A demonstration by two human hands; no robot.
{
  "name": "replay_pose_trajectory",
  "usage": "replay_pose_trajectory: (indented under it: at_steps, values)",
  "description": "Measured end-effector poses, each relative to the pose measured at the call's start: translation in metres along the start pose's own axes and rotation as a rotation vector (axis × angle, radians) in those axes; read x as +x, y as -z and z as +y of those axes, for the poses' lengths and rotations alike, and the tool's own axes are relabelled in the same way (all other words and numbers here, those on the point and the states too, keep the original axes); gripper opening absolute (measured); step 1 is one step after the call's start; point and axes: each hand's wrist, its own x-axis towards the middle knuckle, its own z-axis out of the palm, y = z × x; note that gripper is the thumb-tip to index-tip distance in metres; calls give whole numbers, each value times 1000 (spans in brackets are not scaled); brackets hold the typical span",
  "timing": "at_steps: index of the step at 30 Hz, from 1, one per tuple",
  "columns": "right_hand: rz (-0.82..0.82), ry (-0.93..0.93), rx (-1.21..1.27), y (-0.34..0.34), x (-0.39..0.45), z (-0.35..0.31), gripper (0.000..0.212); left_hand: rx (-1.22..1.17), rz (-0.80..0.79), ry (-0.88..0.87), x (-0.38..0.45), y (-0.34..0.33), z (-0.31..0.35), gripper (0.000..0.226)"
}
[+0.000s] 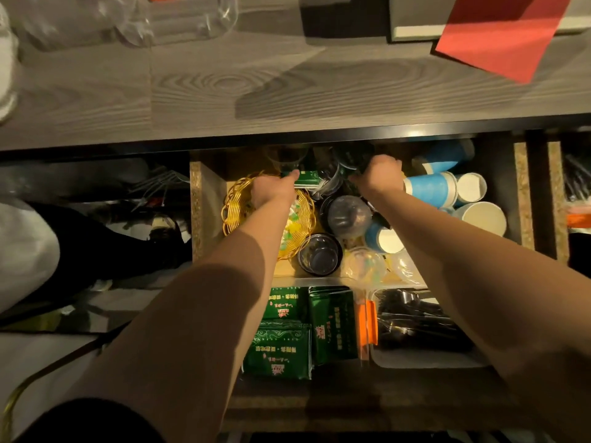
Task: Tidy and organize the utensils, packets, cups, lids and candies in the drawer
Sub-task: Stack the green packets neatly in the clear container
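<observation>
Both arms reach deep into the open drawer (204,199). My left hand (273,190) is over the gold wire basket (233,206) of candies, its fingers pinching a green packet (307,180) at the back. My right hand (379,175) is closed around dark clear cups (351,158) at the back; its fingers are hidden. Blue paper cups (430,188) lie on their sides to the right. Clear domed lids (350,215) and a dark cup (319,255) sit mid-drawer. Green packets (278,350) lie stacked at the front, beside orange-wrapped chopsticks (367,321) and a tray of black utensils (412,318).
A grey wood-grain countertop (224,91) overhangs the drawer's back. On it lie clear plastic containers (179,17), a red paper (499,33) and a dark box (345,17). Another compartment with dark utensils (579,183) is at far right. White cloth (22,247) lies left.
</observation>
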Motion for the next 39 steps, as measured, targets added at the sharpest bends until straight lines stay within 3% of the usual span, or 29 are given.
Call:
replay_pose_trajectory:
  at_steps: [4, 11, 16, 19, 24, 30, 34, 37, 39]
  values:
    - [-21, -121, 264, 11, 1, 0, 27, -182, -70, 144, 2, 3, 0, 31]
    - [-105, -317, 568, 29, -26, 12, 37, -307, -240, 217, -27, 28, -13, 6]
    - [-154, -382, 804, 47, -76, 22, 22, -313, -323, 261, -68, 63, -30, 23]
    - [-171, -395, 956, 58, -114, 27, 25, -314, -297, 246, -98, 86, -41, 27]
    - [-176, -339, 1250, 90, -191, 21, 9, -356, -262, 116, -157, 128, -51, 21]
    - [-151, -116, 1205, 118, -261, 19, 26, -231, -241, -185, -211, 175, -57, 42]
    - [-87, -48, 1289, 139, -289, 14, 19, -266, -231, -270, -234, 194, -54, 43]
    - [-72, 3, 1387, 155, -307, 3, 3, -403, -246, -232, -248, 203, -44, 20]
    - [-75, 34, 1407, 165, -317, -6, 13, -437, -237, -251, -252, 206, -39, 13]
